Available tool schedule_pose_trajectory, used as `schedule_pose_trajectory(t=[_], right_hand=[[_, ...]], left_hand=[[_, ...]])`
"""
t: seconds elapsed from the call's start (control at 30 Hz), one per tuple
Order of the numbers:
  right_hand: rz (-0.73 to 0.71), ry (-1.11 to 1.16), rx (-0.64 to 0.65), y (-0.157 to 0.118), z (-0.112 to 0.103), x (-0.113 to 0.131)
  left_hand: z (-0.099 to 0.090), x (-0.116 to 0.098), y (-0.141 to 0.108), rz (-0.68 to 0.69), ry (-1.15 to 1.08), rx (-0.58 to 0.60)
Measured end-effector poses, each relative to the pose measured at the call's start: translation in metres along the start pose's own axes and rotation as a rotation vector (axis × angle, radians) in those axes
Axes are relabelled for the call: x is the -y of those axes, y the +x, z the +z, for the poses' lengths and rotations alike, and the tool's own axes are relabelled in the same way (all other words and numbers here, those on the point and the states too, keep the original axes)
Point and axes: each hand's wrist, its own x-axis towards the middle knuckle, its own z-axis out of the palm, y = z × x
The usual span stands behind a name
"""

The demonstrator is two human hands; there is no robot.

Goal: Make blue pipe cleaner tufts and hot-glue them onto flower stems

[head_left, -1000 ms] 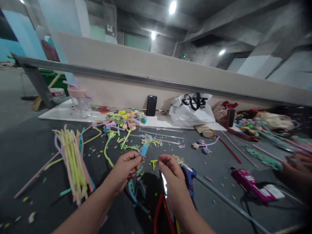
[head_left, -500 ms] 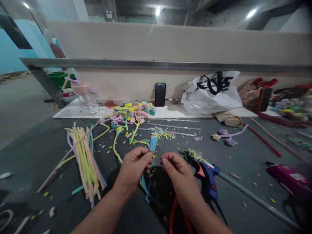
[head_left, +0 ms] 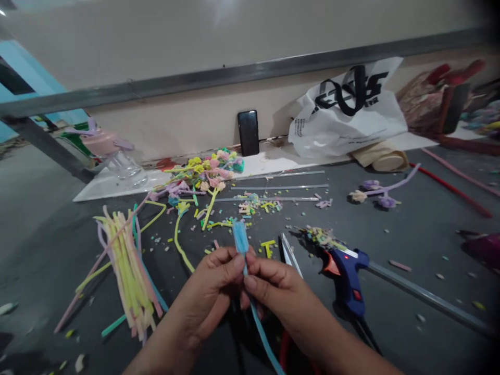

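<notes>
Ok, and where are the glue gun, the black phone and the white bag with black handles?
Glue gun (head_left: 350, 284): head view, on its blue body.
Black phone (head_left: 249, 133): head view, on its dark front face.
White bag (head_left: 332, 133): head view, on its white front.

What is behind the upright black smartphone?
The beige panel shows around the edges of the smartphone; anything directly behind its body is covered and cannot be seen.

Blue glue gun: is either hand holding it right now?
No, the glue gun lies on the table, while both hands pinch the blue strip.
</notes>
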Motion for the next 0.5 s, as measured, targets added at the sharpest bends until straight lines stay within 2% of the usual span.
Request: schedule_pose_trajectory(t=[0.17, 0.23, 0.37, 0.5], right_hand=[[0.096, 0.199, 0.13, -0.005, 0.0, -0.002], [0.089, 0.191, 0.166, -0.006, 0.002, -0.002], [0.046, 0.123, 0.18, -0.007, 0.006, -0.002], [0.113, 0.152, 0.286, -0.011, 0.005, -0.002]], left_hand=[[0.0, -0.003, -0.005, -0.021, 0.061, 0.012], [0.001, -0.005, -0.007, 0.017, 0.113, -0.004], [0.004, -0.011, -0.011, 0.211, 0.275, -0.105], [0.008, -0.011, -0.012, 0.492, 0.634, -0.251]])
